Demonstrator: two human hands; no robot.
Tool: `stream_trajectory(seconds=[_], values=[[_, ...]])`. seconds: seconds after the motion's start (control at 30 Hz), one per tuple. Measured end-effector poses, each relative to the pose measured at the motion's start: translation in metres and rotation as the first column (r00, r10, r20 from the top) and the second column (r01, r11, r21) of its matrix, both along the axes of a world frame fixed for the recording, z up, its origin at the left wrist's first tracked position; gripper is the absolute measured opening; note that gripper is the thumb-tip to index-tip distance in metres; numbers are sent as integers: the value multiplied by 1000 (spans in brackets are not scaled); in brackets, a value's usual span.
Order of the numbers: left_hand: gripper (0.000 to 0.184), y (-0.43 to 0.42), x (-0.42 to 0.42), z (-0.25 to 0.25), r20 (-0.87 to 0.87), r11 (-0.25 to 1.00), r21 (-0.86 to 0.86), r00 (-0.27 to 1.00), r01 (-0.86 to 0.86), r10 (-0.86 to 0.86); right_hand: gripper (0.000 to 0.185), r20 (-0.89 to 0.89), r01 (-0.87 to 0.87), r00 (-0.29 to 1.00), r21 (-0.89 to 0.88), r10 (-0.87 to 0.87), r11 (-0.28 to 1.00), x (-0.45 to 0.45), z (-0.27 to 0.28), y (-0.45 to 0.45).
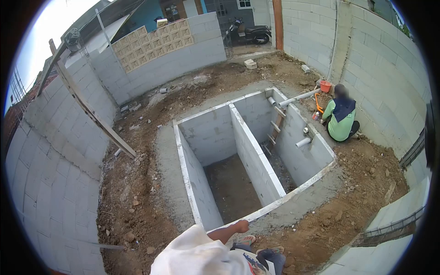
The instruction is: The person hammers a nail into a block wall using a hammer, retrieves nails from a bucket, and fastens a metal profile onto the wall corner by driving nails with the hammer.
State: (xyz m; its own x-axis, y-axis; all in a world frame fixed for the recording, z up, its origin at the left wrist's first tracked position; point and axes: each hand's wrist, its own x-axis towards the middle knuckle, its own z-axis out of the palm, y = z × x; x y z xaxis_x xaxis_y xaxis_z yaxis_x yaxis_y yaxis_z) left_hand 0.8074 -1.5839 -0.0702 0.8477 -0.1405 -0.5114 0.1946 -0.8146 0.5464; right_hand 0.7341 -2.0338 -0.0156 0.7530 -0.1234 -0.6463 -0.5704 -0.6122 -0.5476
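Note:
My left hand [242, 226] reaches across below my white sleeve, its fingers curled closed, with nothing seen sticking out of it. It is just above the near rim of a block-walled pit [270, 208]. A dividing wall [256, 149] splits the pit into two chambers. My shoes [271, 250] stand on the soil right under the hand. My right hand is out of sight, and my shirt [197, 254] fills the bottom of the view.
A person in a green top [340, 123] squats at the pit's right side, near an orange hacksaw [318, 103] and an orange bucket [325, 86]. A wooden ladder [276, 126] leans inside the right chamber. Grey pipes [300, 97] lie at its edge. A slanted wooden post [94, 114] stands left.

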Motion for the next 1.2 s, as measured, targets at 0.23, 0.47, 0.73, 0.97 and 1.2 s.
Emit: stream_trajectory(seconds=[0.23, 0.47, 0.73, 0.97, 1.2], values=[[41, -62, 46, -8, -13, 994, 41, 995, 102, -102, 33, 40, 148, 988, -20, -147, 989, -50, -58, -136], [45, -147, 76, 75, -83, 979, -157, 989, -132, 120, 42, 84, 144, 987, -66, -139, 987, 24, -55, -264], [43, -133, 42, 42, -145, 984, -127, 984, -126, 108, 35, -55, 383, 923, 237, -382, 893, 101, -1, -250], [51, -69, -69, 4, -135, 861, 28, 851, -508, 507, 30, -333, -366, 872, 43, 359, 929, 128, -26, -147], [51, -104, -232, 47, -69, 178, 54, 174, -983, 982, 36, -264, -934, 350, -169, 899, 314, 279, -29, -69]])
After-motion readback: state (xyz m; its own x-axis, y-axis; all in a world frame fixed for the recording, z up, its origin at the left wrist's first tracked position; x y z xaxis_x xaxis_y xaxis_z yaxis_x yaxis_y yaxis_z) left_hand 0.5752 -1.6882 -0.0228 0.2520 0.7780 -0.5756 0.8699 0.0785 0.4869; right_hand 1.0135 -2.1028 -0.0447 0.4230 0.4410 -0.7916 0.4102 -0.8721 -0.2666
